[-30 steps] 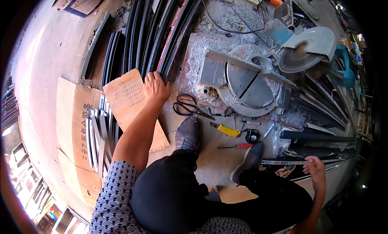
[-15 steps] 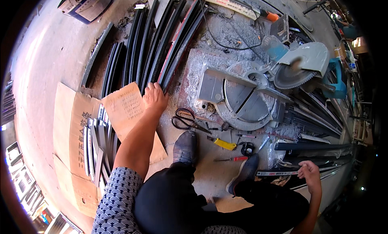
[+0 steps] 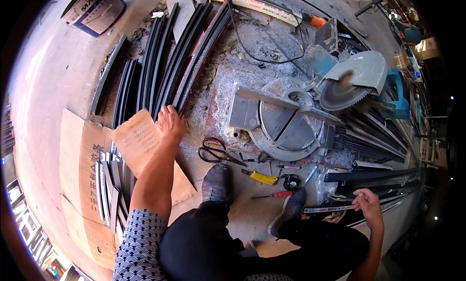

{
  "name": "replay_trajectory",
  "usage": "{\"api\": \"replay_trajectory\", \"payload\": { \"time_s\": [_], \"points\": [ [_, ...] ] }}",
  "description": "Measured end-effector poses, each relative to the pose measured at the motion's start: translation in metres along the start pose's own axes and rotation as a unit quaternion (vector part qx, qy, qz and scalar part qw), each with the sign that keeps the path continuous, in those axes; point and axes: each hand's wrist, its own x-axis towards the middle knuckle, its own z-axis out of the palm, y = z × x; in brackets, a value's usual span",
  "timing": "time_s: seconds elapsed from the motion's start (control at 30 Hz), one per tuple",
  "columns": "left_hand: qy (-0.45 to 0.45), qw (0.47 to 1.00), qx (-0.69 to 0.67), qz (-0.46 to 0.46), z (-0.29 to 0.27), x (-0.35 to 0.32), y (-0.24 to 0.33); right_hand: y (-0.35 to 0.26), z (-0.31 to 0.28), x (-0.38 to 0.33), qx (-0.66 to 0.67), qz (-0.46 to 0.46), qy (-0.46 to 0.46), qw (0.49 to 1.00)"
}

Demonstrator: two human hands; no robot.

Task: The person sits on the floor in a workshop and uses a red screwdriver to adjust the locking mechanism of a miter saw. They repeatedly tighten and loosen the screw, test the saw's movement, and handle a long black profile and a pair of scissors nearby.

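At the left, my left hand (image 3: 171,123) has its fingers closed over the near ends of a row of long black profiles (image 3: 187,45). A brown cardboard sheet with handwriting (image 3: 139,137) lies beside that hand and partly beneath my forearm. My fingers hide the exact grip on the profile ends. At the right, my right hand (image 3: 367,206) hovers by my knee with curled fingers and nothing visible in them. It is nearest to another group of dark profiles (image 3: 374,175), one bearing a printed white strip (image 3: 327,209).
A dusty miter saw (image 3: 286,118) stands right of centre, its blade (image 3: 344,94) raised. Scissors (image 3: 213,150), a yellow utility knife (image 3: 263,177), a red screwdriver (image 3: 276,195) and a tape measure (image 3: 291,182) lie near my shoes. A bucket (image 3: 94,11) stands far left.
The view has shifted slightly, moving most of the scene left. By my left hand, the black profiles lie closer together than before. My right hand remains curled near the knee.
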Motion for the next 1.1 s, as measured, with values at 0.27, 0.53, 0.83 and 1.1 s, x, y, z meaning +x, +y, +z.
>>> {"api": "replay_trajectory", "payload": {
  "time_s": [0.27, 0.53, 0.83, 1.1],
  "points": [
    [0.007, 1.000, 0.022, -0.010, 0.001, 0.008, -0.020, 0.021, -0.014, -0.006, 0.005, 0.008, 0.010, 1.000],
    [0.053, 0.999, 0.000, 0.005, -0.001, 0.001, -0.026, 0.024, -0.013, -0.007, -0.001, 0.002, 0.004, 1.000],
    [0.115, 0.991, 0.014, 0.070, -0.008, -0.029, -0.005, 0.024, -0.015, -0.011, 0.017, 0.016, 0.006, 1.000],
    [0.061, 0.992, -0.006, 0.115, 0.012, -0.045, -0.004, 0.028, -0.015, -0.013, 0.015, 0.014, 0.017, 1.000]
  ]
}}
